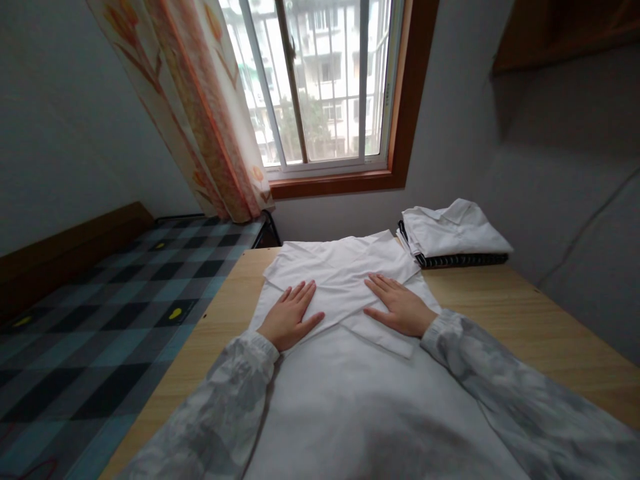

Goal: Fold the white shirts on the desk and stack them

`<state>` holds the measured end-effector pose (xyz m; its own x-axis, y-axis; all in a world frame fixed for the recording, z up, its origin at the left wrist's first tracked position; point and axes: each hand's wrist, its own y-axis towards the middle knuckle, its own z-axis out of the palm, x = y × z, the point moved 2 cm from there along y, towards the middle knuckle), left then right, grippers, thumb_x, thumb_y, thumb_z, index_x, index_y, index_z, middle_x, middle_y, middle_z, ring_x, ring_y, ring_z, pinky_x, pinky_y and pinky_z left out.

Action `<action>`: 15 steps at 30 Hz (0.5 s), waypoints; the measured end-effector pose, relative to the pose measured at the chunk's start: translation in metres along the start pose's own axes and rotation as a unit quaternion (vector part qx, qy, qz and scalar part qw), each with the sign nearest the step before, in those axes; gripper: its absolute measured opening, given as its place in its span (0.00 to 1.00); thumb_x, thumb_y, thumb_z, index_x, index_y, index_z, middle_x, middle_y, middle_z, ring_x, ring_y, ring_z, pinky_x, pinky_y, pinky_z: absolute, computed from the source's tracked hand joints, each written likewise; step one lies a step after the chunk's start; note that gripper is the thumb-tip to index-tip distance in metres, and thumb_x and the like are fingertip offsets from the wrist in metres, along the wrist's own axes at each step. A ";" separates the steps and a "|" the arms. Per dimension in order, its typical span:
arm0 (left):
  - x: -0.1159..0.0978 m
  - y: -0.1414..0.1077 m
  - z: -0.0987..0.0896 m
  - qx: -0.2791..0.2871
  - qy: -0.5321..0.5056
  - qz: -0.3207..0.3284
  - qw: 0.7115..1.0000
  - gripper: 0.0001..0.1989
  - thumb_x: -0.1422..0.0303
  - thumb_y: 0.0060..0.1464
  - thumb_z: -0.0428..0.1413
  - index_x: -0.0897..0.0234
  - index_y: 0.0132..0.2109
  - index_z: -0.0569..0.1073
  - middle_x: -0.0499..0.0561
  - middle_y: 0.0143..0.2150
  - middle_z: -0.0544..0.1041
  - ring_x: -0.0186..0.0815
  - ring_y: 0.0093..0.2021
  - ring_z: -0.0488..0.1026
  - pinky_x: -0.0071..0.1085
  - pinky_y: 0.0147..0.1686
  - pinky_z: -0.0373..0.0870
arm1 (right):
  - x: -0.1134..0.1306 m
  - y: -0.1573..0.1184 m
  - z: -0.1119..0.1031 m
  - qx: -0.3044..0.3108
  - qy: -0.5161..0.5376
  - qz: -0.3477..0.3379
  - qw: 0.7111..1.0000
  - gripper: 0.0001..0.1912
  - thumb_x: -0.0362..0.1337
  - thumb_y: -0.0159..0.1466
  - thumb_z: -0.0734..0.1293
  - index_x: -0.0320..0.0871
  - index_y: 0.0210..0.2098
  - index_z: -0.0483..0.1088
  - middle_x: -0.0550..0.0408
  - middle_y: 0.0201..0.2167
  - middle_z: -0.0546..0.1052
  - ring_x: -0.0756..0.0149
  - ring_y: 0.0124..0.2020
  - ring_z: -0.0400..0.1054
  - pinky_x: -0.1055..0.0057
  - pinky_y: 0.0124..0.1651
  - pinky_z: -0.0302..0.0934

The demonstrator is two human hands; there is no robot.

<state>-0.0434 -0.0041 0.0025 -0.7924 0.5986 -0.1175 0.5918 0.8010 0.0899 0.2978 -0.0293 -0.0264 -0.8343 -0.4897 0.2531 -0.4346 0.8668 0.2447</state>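
Observation:
A white shirt [345, 267] lies spread on the wooden table, its upper part folded inward with overlapping layers. My left hand [293, 313] rests flat on the left side of the cloth, fingers stretched out and thumb apart. On the right side, my right hand [397, 307] presses flat on the same shirt, fingers extended toward the middle. A loose flap of the shirt points toward the lower right below my right hand. The near part of the cloth runs down toward my body.
Folded clothes [455, 230], white on top with a dark striped layer below, sit at the table's back right. The wooden table [500, 300] borders a bed with a checked cover [165, 293] on the left. Behind are a curtain [200, 100] and a window [325, 87].

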 end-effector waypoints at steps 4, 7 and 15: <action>0.025 -0.002 0.003 -0.045 0.037 -0.127 0.990 0.47 0.37 0.74 0.39 0.65 0.84 0.54 0.65 0.84 0.56 0.56 0.84 0.52 0.56 0.80 0.51 | -0.033 -0.008 -0.008 -0.003 -0.036 0.049 0.998 0.45 0.65 0.78 0.57 0.40 0.82 0.59 0.39 0.83 0.57 0.44 0.84 0.50 0.46 0.83 0.48; 0.043 -0.007 -0.003 -0.047 0.064 -0.201 0.976 0.48 0.37 0.73 0.40 0.70 0.83 0.56 0.68 0.84 0.57 0.58 0.83 0.55 0.58 0.79 0.54 | -0.052 -0.018 -0.015 -0.003 -0.057 0.087 0.995 0.46 0.65 0.78 0.56 0.40 0.82 0.57 0.39 0.83 0.56 0.44 0.83 0.51 0.45 0.83 0.50; 0.048 -0.008 -0.024 -0.054 0.139 -0.213 0.965 0.44 0.41 0.73 0.42 0.68 0.79 0.64 0.68 0.79 0.67 0.59 0.82 0.58 0.61 0.80 0.49 | -0.071 -0.036 -0.018 -0.021 -0.074 0.125 0.989 0.46 0.63 0.78 0.55 0.38 0.82 0.55 0.38 0.82 0.59 0.44 0.83 0.52 0.45 0.82 0.51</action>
<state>-0.0891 0.0183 0.0196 -0.9786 0.1784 0.1025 0.1958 0.9606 0.1973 0.3794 -0.0274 -0.0360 -0.9557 -0.2387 0.1722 -0.1962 0.9527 0.2320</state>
